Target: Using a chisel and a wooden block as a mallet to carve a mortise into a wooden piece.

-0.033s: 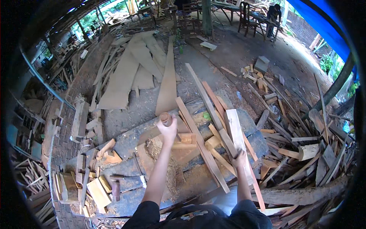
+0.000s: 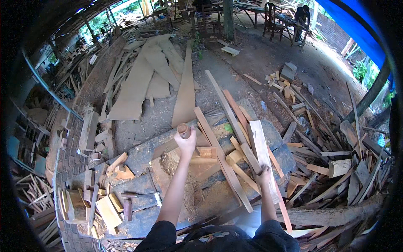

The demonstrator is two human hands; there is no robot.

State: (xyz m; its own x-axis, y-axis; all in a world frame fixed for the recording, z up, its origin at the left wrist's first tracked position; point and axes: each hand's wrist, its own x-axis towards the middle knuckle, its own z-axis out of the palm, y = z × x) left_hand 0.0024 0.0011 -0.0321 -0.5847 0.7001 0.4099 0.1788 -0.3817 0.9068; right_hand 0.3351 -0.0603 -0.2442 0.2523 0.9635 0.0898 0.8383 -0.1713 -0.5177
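Left hand point(image 2: 185, 143) closed round a wooden handle point(image 2: 183, 129) over the table point(image 2: 287, 158); right hand point(image 2: 264, 176) curled at the pale beam point(image 2: 259, 140), table's right side, grip unclear. Shavings point(image 2: 170, 164) suggest some cutting done; beam, nearby strips point(image 2: 223, 160) look unjoined. Remainder: can't tell.

I count two hands of my own, my left hand point(image 2: 187, 143) and my right hand point(image 2: 264, 176), with one round-ended wooden piece point(image 2: 183, 129) in the left. Near me I count one thick pale beam point(image 2: 260, 143) and one green leaf point(image 2: 228, 127); beyond, two dark chairs point(image 2: 273, 26), one blue tarp point(image 2: 350, 19) and one grey block point(image 2: 288, 72). The offcuts point(image 2: 340, 167) heaped at my right are too tangled to count.
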